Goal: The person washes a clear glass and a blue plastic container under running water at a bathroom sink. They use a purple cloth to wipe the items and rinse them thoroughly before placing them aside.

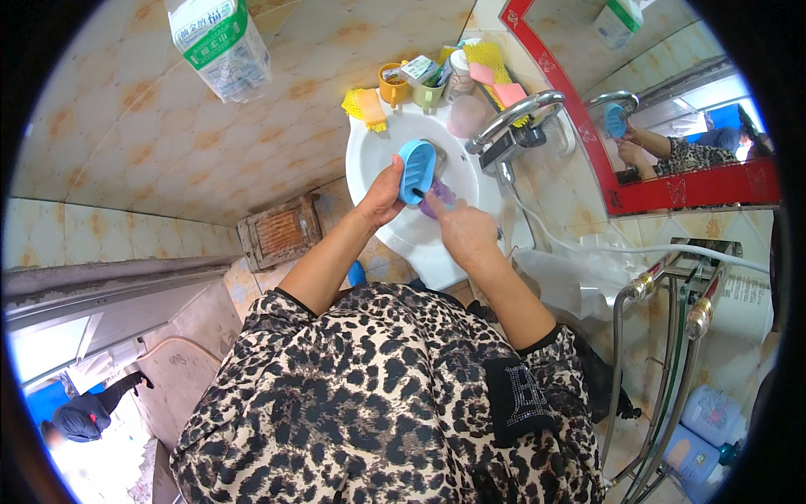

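Over the white sink basin [434,246], my left hand [382,196] holds a blue plastic soap dish [417,167], tilted so its ribbed inside shows. My right hand [463,230] is close to the dish's lower end, its fingers bent around a small brush with dark bristles; most of the brush is hidden. A purple object [434,200], perhaps another dish, lies behind the fingers of that hand; whether the hand touches it I cannot tell. The chrome faucet [516,120] arches at the basin's right rim.
An orange mug [394,85], a green mug [428,96], a pink cup [466,116] and sponges [370,108] line the basin's back. A red-framed mirror [677,189] hangs at right, above a metal-and-glass rack [677,327]. A wooden stool [281,232] stands left. Another person [85,412] is outside, lower left.
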`<state>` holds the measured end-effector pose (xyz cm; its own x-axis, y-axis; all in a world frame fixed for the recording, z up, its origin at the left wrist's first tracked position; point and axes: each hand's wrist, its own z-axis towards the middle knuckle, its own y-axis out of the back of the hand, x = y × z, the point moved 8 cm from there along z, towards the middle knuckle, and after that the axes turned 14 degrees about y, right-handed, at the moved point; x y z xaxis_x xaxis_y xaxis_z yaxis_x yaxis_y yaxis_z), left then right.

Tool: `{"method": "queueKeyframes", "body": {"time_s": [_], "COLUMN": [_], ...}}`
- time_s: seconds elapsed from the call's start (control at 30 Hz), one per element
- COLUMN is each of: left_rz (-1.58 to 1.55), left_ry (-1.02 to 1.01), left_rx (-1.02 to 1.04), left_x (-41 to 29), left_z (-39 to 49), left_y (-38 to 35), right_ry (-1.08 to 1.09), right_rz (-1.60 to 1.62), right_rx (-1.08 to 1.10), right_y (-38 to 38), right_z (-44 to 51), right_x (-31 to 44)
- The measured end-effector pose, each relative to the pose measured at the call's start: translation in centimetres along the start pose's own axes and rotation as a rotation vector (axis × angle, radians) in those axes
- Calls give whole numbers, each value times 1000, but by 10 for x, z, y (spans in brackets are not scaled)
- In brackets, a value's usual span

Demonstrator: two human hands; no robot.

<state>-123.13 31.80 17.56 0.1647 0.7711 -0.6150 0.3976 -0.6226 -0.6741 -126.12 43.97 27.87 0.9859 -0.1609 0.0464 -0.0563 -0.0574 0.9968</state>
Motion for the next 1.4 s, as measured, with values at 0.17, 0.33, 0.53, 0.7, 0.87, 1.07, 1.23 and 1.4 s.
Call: {"method": "queueKeyframes", "body": {"time_s": [0.17,0.33,0.53,0.7,0.87,1.07,1.23,1.4], "left_rz": [-86,-52,-92,-91,-233,-210,-186,-153], "left_ry": [-43,-50,-59,-8,122,21,25,32], "left_rx": [3,-70,-118,-99,-55,-121,-98,-142], "left_x": [-3,-4,-14,6,21,4,3,4], "left_z": [-6,-9,-13,-18,-18,-16,-16,-18], "left_y": [2,0,11,-2,-14,2,0,2], "right_ry": [82,-25,33,81,26,114,98,124], "right_rz": [472,44,195,178,-147,-1,-60,-67], "right_rx": [-22,67,125,132,-67,213,-18,175], "right_y": [-11,1,-22,-9,26,3,21,1], "right_z": [1,6,-2,7,20,9,23,18], "right_x": [2,-25,-3,-22,-24,-4,-16,-11]}}
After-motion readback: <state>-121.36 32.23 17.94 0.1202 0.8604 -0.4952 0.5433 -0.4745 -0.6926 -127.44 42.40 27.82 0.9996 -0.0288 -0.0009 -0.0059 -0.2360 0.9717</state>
